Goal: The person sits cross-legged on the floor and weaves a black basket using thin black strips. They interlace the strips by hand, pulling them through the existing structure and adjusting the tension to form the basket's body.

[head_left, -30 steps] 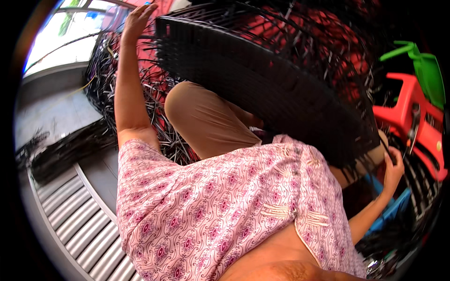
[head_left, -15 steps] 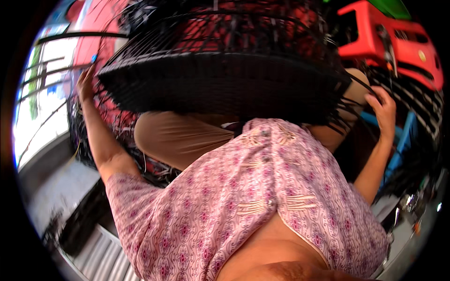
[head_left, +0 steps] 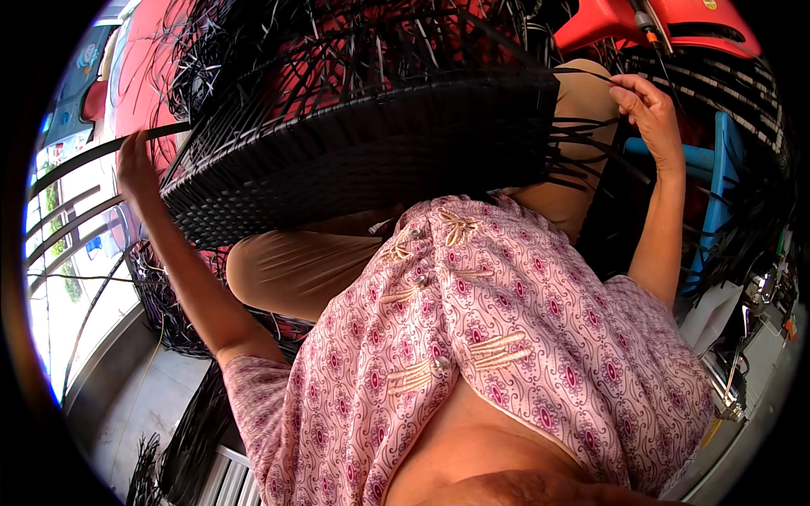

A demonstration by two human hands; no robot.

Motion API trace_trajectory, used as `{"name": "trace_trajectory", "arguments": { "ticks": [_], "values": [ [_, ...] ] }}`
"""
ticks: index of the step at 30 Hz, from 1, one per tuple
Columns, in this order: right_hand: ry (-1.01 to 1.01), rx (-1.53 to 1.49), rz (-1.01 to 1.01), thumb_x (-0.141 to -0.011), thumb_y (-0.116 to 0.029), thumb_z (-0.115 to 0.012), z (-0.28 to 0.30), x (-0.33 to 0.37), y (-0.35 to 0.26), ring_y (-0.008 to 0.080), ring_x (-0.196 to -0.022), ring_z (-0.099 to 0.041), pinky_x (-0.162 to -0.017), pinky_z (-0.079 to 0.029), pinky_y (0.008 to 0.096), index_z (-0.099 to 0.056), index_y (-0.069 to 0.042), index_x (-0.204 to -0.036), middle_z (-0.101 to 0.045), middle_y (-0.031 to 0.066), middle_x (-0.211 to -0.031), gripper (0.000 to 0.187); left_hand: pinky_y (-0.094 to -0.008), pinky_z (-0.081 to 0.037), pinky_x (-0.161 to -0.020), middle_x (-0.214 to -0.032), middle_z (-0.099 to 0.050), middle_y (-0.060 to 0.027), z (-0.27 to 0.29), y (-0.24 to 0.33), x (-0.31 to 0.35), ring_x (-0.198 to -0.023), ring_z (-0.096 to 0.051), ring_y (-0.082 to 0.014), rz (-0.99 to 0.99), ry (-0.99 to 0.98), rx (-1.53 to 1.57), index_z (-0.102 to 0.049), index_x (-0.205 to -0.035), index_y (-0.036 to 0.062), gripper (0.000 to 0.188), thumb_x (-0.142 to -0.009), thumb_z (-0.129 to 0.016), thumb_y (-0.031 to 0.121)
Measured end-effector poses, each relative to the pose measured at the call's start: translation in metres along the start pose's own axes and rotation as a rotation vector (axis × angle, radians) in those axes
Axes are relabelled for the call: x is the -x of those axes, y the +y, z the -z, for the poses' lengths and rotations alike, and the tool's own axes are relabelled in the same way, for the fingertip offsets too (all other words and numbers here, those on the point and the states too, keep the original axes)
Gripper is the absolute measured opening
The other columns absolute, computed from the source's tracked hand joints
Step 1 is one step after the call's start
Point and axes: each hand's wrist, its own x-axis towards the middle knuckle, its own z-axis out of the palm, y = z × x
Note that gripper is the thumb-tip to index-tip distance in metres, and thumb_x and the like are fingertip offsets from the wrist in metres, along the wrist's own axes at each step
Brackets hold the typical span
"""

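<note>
Black woven panel (head_left: 363,148) rests tilted across the sitter's lap, its left end just past the left knee (head_left: 257,270), its right end against the right knee (head_left: 582,99); the right hand (head_left: 654,114) has drawn farther out from that end than a second ago, thumb and forefinger seemingly pinching a thin black strand (head_left: 588,73); so that one now runs clear, above the loose strips (head_left: 582,139) fanning from the weave; the left hand (head_left: 135,169) is beside the left end, at a dark strip (head_left: 173,129), fingers blurred, and from here I cannot tell whether they grip; a black tangle (head_left: 207,51) lies beyond the panel's far edge.
</note>
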Motion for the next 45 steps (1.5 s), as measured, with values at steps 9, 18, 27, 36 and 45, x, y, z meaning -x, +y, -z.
{"name": "trace_trajectory", "arguments": {
  "ticks": [9,18,27,36,45],
  "values": [
    [0.094,0.248,0.229,-0.088,-0.02,-0.073,0.014,0.007,0.016,0.0068,-0.081,-0.062,-0.071,-0.049,0.0237,-0.07,-0.006,-0.109,-0.069,0.0007,-0.087,0.026,-0.0405,-0.049,-0.092,-0.11,-0.067,-0.0164,0.151,0.437,-0.087,-0.105,-0.063,-0.0341,-0.395,-0.09,1.194,-0.069,-0.113,0.0056,0.043,-0.087,-0.069,0.041],
    [0.339,0.687,0.648,-0.095,-0.02,-0.063,0.047,-0.009,0.022,0.0158,-0.083,-0.067,-0.072,-0.052,0.0305,-0.07,-0.008,-0.107,-0.071,0.0059,-0.092,0.019,-0.0425,-0.05,-0.085,-0.081,-0.07,-0.016,0.155,0.488,-0.091,-0.082,-0.068,-0.0339,-0.383,-0.276,0.869,-0.072,-0.106,0.0155,0.039,-0.087,-0.062,0.049],
    [0.12,0.153,0.64,-0.095,-0.021,-0.064,0.033,-0.086,-0.018,0.0205,-0.084,-0.068,-0.077,-0.052,0.0361,-0.07,0.0,-0.106,-0.071,0.0123,-0.094,0.024,-0.0304,-0.05,-0.076,-0.088,-0.073,-0.0114,0.214,0.355,-0.111,-0.081,-0.067,-0.02,-0.152,-0.333,1.134,-0.074,-0.105,0.0033,0.028,-0.087,-0.069,0.025],
    [0.393,0.41,0.8,-0.09,-0.037,-0.064,-0.095,-0.237,0.017,0.0196,-0.082,-0.07,-0.073,-0.054,0.0314,-0.075,-0.014,-0.101,-0.073,0.0045,-0.091,0.028,-0.0223,-0.031,-0.061,-0.081,-0.058,-0.0003,0.252,0.263,-0.082,-0.07,-0.045,-0.0061,-0.062,-0.283,1.244,-0.072,-0.105,-0.004,0.026,-0.082,-0.066,0.006],
    [0.028,-0.816,0.214,-0.098,-0.028,-0.057,-0.101,-0.285,0.035,0.0146,-0.082,-0.068,-0.071,-0.054,0.0277,-0.068,-0.003,-0.112,-0.072,0.007,-0.094,0.03,-0.0316,-0.043,-0.073,-0.087,-0.067,-0.0136,0.245,0.232,-0.068,-0.08,-0.056,-0.0193,-0.232,-0.135,1.307,-0.069,-0.103,-0.0091,0.035,-0.077,-0.067,0.013]
  ]
}}
